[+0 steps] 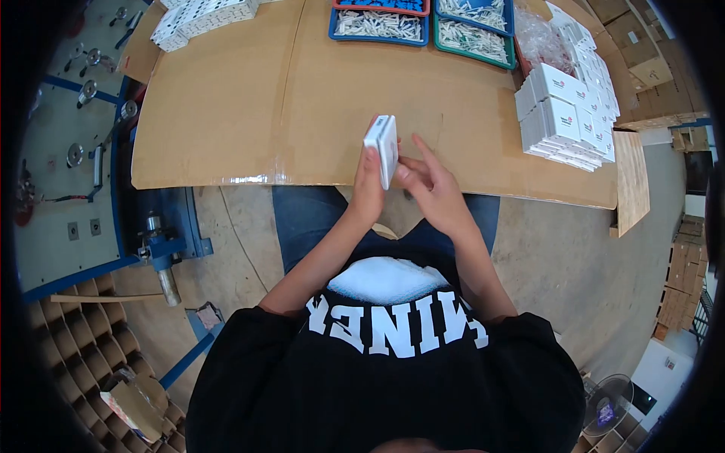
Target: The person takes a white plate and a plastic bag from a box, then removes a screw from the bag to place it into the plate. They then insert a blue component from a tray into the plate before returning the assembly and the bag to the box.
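A small flat white box (389, 149) stands on edge, held up above the near edge of the cardboard-covered table. My left hand (368, 190) grips it from the left, with the thumb along its near side. Just to the right is my right hand (434, 192), its index finger stretched out and the other fingers partly bent. The right thumb comes close to the lower part of the box; whether it touches cannot be made out. The box's far left face is hidden by my left hand.
Blue tray (340, 39) and green tray (453, 51) hold many small white parts at the back. Stacked white boxes (560, 121) stand on the right, beside a clear plastic bag (540, 38). More boxes (204, 21) line the back left. A blue-framed machine (75, 189) borders the left.
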Demonstrator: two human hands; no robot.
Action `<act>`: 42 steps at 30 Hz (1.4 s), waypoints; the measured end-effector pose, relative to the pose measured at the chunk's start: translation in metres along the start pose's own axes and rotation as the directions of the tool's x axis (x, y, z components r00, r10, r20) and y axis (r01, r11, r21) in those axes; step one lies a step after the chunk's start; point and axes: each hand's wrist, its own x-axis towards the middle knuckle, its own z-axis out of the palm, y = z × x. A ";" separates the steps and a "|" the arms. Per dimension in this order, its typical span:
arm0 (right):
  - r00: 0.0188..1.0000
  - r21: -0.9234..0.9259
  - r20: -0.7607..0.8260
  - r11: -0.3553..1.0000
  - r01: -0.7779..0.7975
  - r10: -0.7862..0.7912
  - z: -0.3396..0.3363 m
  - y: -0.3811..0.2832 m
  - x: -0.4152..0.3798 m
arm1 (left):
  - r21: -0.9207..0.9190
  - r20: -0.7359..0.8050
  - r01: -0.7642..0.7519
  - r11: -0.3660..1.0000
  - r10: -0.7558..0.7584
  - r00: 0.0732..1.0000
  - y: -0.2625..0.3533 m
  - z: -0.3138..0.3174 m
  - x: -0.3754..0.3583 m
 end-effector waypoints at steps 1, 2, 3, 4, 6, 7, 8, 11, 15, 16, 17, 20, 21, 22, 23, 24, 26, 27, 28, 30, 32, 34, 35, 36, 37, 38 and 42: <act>0.992 -0.346 -0.083 0.937 0.057 -0.091 -0.001 -0.013 -0.004 | -0.172 -0.001 0.167 0.971 -0.170 0.985 0.001 -0.004 0.004; 0.993 -0.345 -0.081 0.937 0.056 -0.089 -0.001 -0.011 -0.004 | -0.338 0.029 0.322 0.884 -0.332 0.943 0.002 -0.005 0.006; 0.942 -0.478 -0.074 0.841 0.254 -0.327 -0.002 -0.008 -0.001 | -0.388 0.031 0.397 0.832 -0.419 0.907 0.007 -0.001 0.005; 0.840 -0.597 -0.033 0.684 0.419 -0.542 -0.004 -0.005 0.001 | -0.388 0.032 0.399 0.830 -0.421 0.907 0.013 0.005 0.003; 0.783 -0.626 0.043 0.594 0.506 -0.621 -0.013 0.006 0.011 | -0.426 0.113 0.536 0.729 -0.545 0.831 0.026 0.017 -0.001; 0.714 -0.644 0.124 0.492 0.586 -0.689 -0.016 0.011 0.015 | -0.467 0.132 0.583 0.665 -0.599 0.790 0.031 0.021 -0.002; 0.714 -0.642 0.124 0.492 0.588 -0.689 -0.018 0.015 0.018 | -0.467 0.130 0.582 0.666 -0.599 0.790 0.029 0.023 -0.004; 0.630 -0.611 0.171 0.420 0.671 -0.758 -0.019 0.025 0.024 | -0.479 0.180 0.601 0.640 -0.599 0.781 0.025 0.026 -0.008; 0.588 -0.536 0.138 0.439 0.721 -0.797 -0.014 0.038 0.029 | -0.488 0.123 0.600 0.634 -0.631 0.766 0.020 0.029 -0.010; 0.565 -0.541 0.123 0.422 0.728 -0.816 -0.013 0.040 0.029 | -0.482 0.094 0.588 0.649 -0.629 0.771 0.018 0.029 -0.011; 0.565 -0.539 0.122 0.423 0.728 -0.816 -0.012 0.041 0.028 | -0.482 0.092 0.588 0.649 -0.630 0.771 0.016 0.029 -0.011; 0.551 -0.548 0.083 0.423 0.721 -0.830 -0.007 0.045 0.028 | -0.485 0.052 0.585 0.650 -0.646 0.761 0.013 0.030 -0.011; 0.547 -0.531 0.062 0.436 0.727 -0.835 -0.006 0.046 0.028 | -0.476 0.037 0.588 0.654 -0.653 0.756 0.012 0.030 -0.011; 0.543 -0.514 0.042 0.448 0.732 -0.839 -0.006 0.047 0.028 | -0.467 0.023 0.591 0.657 -0.659 0.751 0.012 0.030 -0.011; 0.544 -0.517 0.040 0.449 0.729 -0.838 -0.006 0.047 0.027 | -0.466 0.027 0.594 0.656 -0.660 0.750 0.012 0.031 -0.011; 0.563 -0.490 0.034 0.477 0.730 -0.826 -0.006 0.047 0.027 | -0.472 0.027 0.593 0.652 -0.662 0.749 0.016 0.033 -0.011; 0.579 -0.461 0.033 0.502 0.732 -0.814 -0.008 0.044 0.027 | -0.481 0.025 0.588 0.650 -0.661 0.750 0.018 0.033 -0.011; 0.594 -0.482 0.061 0.498 0.721 -0.802 -0.009 0.041 0.027 | -0.500 0.040 0.581 0.642 -0.653 0.756 0.018 0.031 -0.011; 0.611 -0.503 0.088 0.494 0.709 -0.787 -0.009 0.040 0.026 | -0.518 0.055 0.576 0.633 -0.647 0.761 0.018 0.030 -0.011; 0.663 -0.412 -0.009 0.607 0.680 -0.749 -0.004 0.040 0.022 | -0.514 0.126 0.603 0.610 -0.642 0.756 0.020 0.025 -0.010; 0.712 -0.304 -0.096 0.701 0.645 -0.696 -0.002 0.039 0.023 | -0.508 0.194 0.628 0.590 -0.632 0.750 0.010 0.021 -0.009; 0.782 -0.078 -0.253 0.818 0.570 -0.570 0.002 0.034 0.026 | -0.077 0.153 0.484 0.872 -0.470 0.870 -0.015 0.014 -0.011; 0.816 0.034 -0.297 0.849 0.528 -0.496 0.008 0.027 0.023 | -0.104 0.166 0.444 0.890 -0.424 0.890 -0.021 0.009 -0.009; 0.817 0.035 -0.298 0.850 0.526 -0.494 0.010 0.017 0.021 | -0.104 0.166 0.445 0.889 -0.426 0.889 -0.020 0.007 -0.010; 0.899 0.166 -0.300 0.911 0.378 -0.319 0.011 0.008 0.019 | -0.162 0.183 0.378 0.912 -0.348 0.919 -0.018 0.005 -0.011; 0.952 0.294 -0.277 0.931 0.217 -0.134 0.011 0.004 0.017 | -0.221 0.195 0.308 0.925 -0.268 0.944 -0.017 0.005 -0.011; 0.959 0.259 -0.262 0.950 0.174 -0.104 0.008 0.009 0.024 | 0.027 0.085 0.193 0.981 -0.195 0.977 -0.005 0.012 -0.007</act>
